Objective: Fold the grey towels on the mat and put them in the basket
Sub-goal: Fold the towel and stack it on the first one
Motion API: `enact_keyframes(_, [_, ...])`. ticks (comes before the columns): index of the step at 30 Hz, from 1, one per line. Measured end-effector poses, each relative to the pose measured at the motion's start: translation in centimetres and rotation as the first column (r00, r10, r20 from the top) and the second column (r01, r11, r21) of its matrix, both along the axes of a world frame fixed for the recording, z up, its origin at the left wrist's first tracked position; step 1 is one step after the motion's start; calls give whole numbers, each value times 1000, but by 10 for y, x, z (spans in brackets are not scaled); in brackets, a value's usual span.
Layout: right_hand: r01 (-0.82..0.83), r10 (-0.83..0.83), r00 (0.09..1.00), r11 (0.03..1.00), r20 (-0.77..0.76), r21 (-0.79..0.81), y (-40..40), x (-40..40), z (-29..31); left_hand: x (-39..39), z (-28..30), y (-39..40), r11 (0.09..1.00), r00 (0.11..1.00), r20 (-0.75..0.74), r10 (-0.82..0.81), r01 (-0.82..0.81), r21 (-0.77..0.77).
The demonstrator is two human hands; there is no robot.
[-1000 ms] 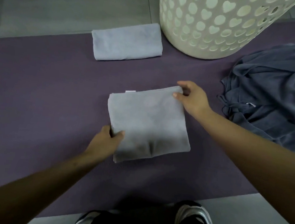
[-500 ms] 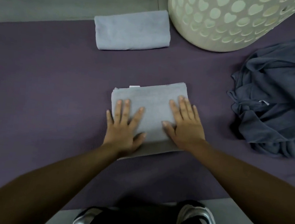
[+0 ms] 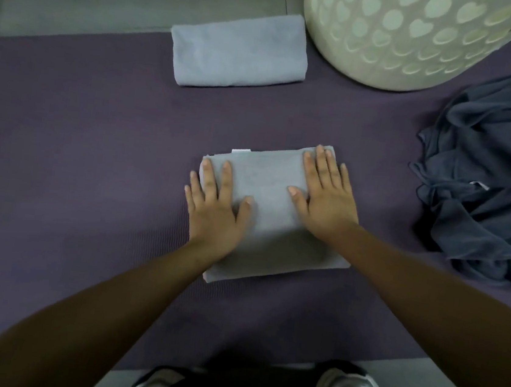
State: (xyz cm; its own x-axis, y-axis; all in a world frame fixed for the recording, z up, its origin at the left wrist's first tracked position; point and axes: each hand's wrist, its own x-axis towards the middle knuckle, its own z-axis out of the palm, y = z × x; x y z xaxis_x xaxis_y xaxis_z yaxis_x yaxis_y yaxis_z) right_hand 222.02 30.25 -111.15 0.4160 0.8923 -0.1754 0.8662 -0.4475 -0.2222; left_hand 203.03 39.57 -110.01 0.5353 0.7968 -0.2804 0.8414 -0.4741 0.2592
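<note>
Step in hand: pressing the folded light grey towel (image 3: 270,207) flat on the purple mat (image 3: 78,141), by my reading.
Left hand (image 3: 214,211): spread wide, fingers straight, palm down on the towel's left edge, outer fingers spilling onto the mat.
Right hand (image 3: 327,195): also flat and splayed, holding nothing, on the towel's right half.
Other towels: a finished folded towel (image 3: 238,49) lies just beside the basket (image 3: 409,35); a dark grey heap (image 3: 488,175) waits unfolded, well apart to the right.
Doing it well: I'd say sweep both palms outward to push air out and square the corners, keeping the white tag (image 3: 241,151) edge aligned.
Risk: the layers may slide when lifted unless both sides are gripped together.
</note>
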Motion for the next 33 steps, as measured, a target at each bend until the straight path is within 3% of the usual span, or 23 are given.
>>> enact_keyframes(2, [42, -42, 999, 996, -1, 76, -5, -6, 9, 1, 10, -2, 999, 999, 38, -24, 22, 42])
enact_keyframes(3, [-5, 6, 1000, 992, -1, 129, -10, -8, 16, -1, 14, -6, 987, 988, 77, -133, 125, 102])
enact_keyframes(5, [-253, 253, 967, 940, 28, 229, -31, -12, 27, -10, 16, -22, 893, 881, 167, -442, 416, 171])
enact_keyframes(7, [-419, 447, 894, 859, -34, 293, -56, -16, 29, -26, 11, -37, 776, 755, 181, -630, 607, 170])
enact_keyframes(11, [-412, 465, 864, 874, -195, 258, -82, -15, 12, -48, -5, -31, 690, 682, 109, -723, 721, 65])
enact_keyframes(15, [-452, 493, 855, 860, -162, 236, -84, -15, 9, -47, -2, -18, 648, 644, 148, -750, 761, -27])
enact_keyframes(21, [-434, 471, 878, 858, -85, 277, -74, -15, 11, -43, 3, -22, 702, 706, 153, -692, 707, -86])
enact_keyframes(27, [-211, 239, 924, 970, -300, 124, -47, -13, 51, -32, 18, -19, 696, 731, 137, -668, 680, -232])
enact_keyframes(31, [-217, 133, 830, 972, -542, -93, -21, 7, 74, -12, 44, 2, 673, 835, 221, -505, 541, -505])
enact_keyframes(33, [-269, 124, 795, 949, -594, -161, -16, 13, 82, -1, 60, 22, 623, 888, 177, -424, 428, -654])
